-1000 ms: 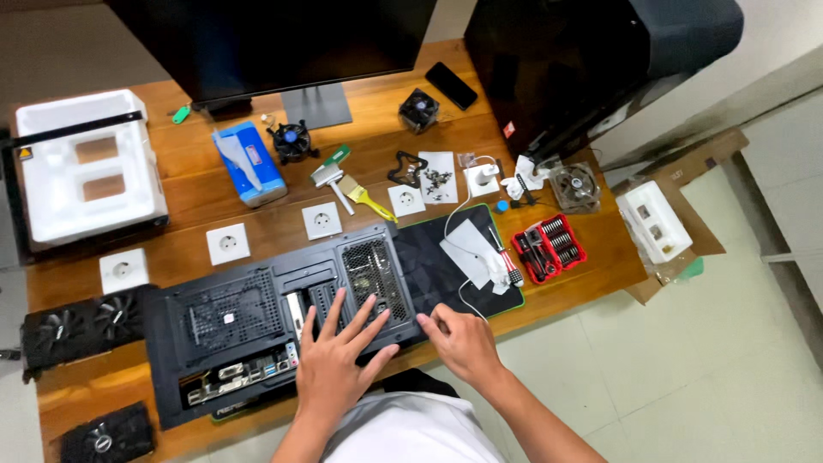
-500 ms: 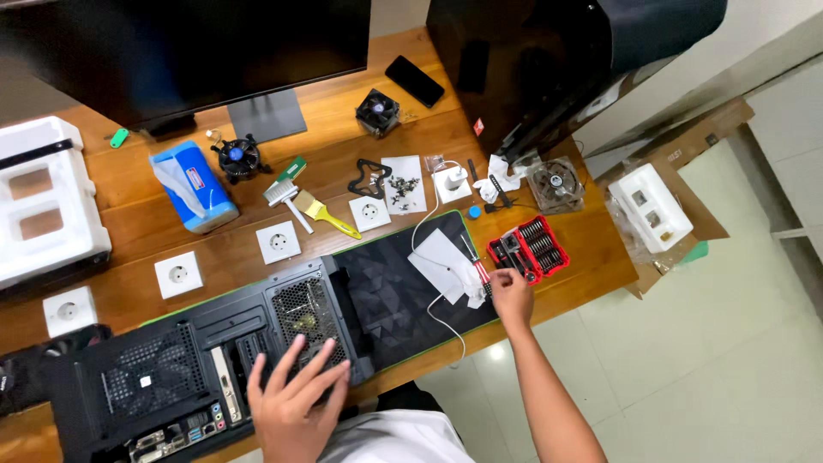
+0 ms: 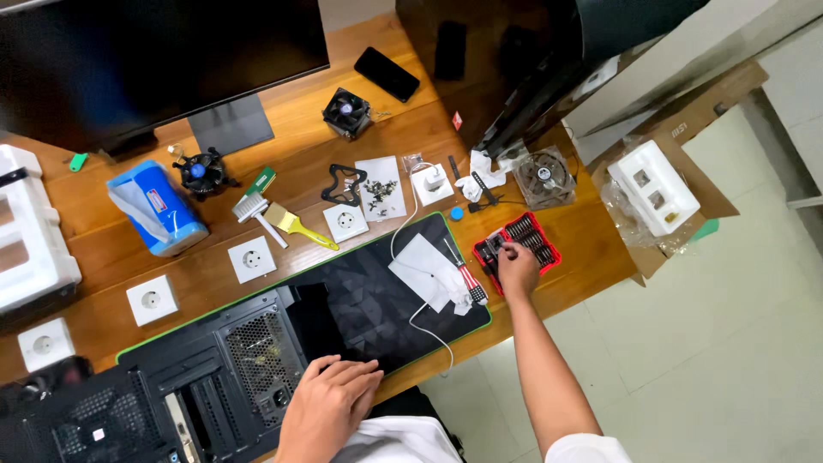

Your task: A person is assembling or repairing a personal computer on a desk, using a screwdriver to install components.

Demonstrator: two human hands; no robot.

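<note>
Under the right hand (image 3: pixel 517 267), part of the bit case (image 3: pixel 519 243) is hidden.

Five white wall sockets (image 3: pixel 252 259) are lying left of the fingers, three cooling fans (image 3: pixel 346 112) are sitting above them, and one red bit case (image 3: pixel 518 249) is resting under the fingertips.

bare forearms, short white sleeves, white shirt
</note>
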